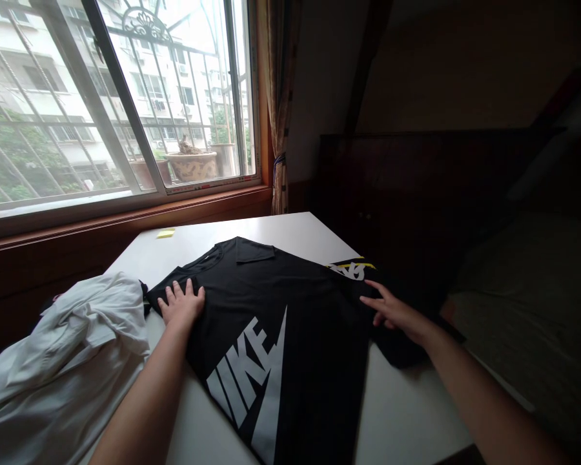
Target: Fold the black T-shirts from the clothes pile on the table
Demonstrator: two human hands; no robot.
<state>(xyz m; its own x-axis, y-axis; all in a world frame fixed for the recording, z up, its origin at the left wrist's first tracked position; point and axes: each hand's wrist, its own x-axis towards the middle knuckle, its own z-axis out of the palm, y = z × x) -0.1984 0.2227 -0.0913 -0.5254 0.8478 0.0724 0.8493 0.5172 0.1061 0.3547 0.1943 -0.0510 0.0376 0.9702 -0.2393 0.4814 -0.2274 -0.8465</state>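
Observation:
A black T-shirt point(281, 310) with large white lettering lies spread on a white table point(300, 229), its collar toward the window. My left hand point(181, 303) rests flat on the shirt's left shoulder and sleeve, fingers stretched out. My right hand point(392, 311) lies open on the shirt's right sleeve, fingers extended toward the left. That sleeve shows a yellow and white stripe point(351, 268) near the table's right edge.
A crumpled white garment point(72, 361) is heaped on the table's left side. A small yellow note point(165, 233) lies near the window sill. A barred window point(116, 97) fills the back left; a curtain point(278, 97) hangs beside it. A dark bed point(527, 303) stands at the right.

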